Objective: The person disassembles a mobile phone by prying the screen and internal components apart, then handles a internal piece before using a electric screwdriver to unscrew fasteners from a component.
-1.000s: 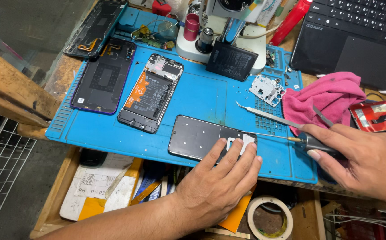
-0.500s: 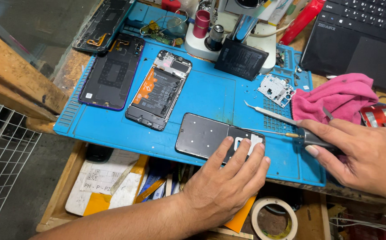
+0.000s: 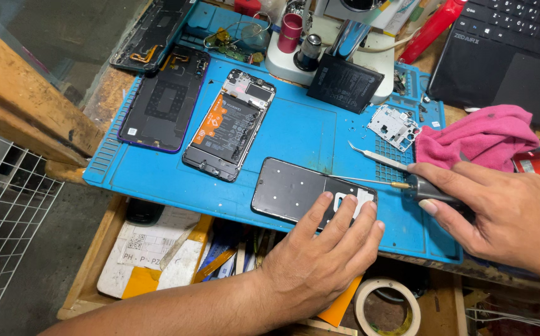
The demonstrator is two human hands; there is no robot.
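A dark phone screen panel (image 3: 295, 191) lies face down near the front edge of the blue work mat (image 3: 307, 134). My left hand (image 3: 319, 249) lies flat with its fingers pressing on the panel's right end. My right hand (image 3: 500, 214) grips a dark-handled screwdriver (image 3: 428, 188), its thin shaft pointing left toward the panel's top right corner. An opened phone body (image 3: 229, 124) with an orange-labelled battery lies in the mat's middle. A dark back cover (image 3: 164, 99) rests to its left.
Metal tweezers (image 3: 379, 157) and a small white circuit shield (image 3: 394, 126) lie on the mat's right side beside a pink cloth (image 3: 481, 137). A microscope base (image 3: 326, 50) and black laptop (image 3: 512, 50) stand behind. A tape roll (image 3: 387, 308) sits below the bench edge.
The view has shifted slightly; both hands stay in nearly the same places. The screwdriver tip has stayed near the panel's upper right corner.
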